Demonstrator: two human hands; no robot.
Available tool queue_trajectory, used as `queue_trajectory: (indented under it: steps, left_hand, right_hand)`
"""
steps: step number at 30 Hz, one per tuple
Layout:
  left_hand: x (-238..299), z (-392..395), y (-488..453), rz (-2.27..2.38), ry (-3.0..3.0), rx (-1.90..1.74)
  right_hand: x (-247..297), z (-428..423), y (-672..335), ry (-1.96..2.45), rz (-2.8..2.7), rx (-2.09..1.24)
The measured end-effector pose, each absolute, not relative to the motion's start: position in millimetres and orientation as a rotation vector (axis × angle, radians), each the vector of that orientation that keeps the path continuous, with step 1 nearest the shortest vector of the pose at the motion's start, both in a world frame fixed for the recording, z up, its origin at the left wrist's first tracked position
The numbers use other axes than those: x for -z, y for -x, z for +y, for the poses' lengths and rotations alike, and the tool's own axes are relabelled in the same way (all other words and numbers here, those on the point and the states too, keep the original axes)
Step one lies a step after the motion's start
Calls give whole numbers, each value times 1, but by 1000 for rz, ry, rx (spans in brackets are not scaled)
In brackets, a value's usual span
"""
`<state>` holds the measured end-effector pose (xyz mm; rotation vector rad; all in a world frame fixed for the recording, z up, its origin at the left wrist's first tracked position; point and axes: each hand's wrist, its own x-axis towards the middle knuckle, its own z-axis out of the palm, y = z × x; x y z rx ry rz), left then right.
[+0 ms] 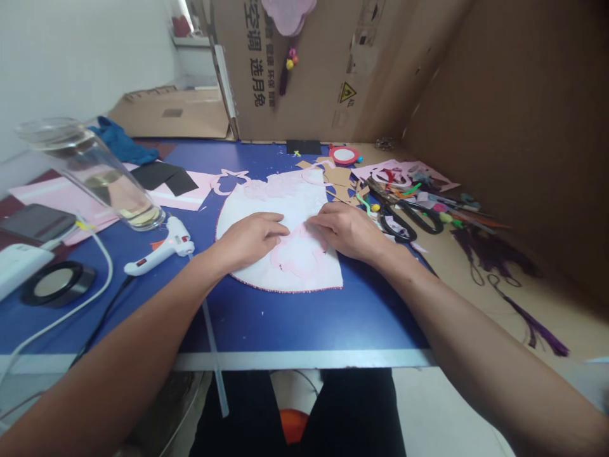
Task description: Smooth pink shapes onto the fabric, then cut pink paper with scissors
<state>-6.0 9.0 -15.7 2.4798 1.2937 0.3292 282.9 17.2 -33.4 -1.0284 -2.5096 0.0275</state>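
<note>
A white fan-shaped fabric piece with a red beaded edge lies on the blue table. A pink flower-shaped cutout rests on top of it. My left hand lies on the cutout's left side, fingers pressed together and flat on it. My right hand presses down on the cutout's upper right, fingers curled and pinched against it.
A white glue gun lies left of the fabric, with a glue stick running toward the table edge. A glass jar, tape roll, phone, black scissors, paper scraps and purple tassels surround the work; cardboard walls stand behind.
</note>
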Motion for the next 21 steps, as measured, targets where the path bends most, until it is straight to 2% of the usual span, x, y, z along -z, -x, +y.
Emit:
queue_trajectory:
  steps: [21]
  left_hand:
    - [17, 9, 6, 1297, -2482, -342]
  right_hand:
    - [32, 16, -281, 1037, -2512, -4]
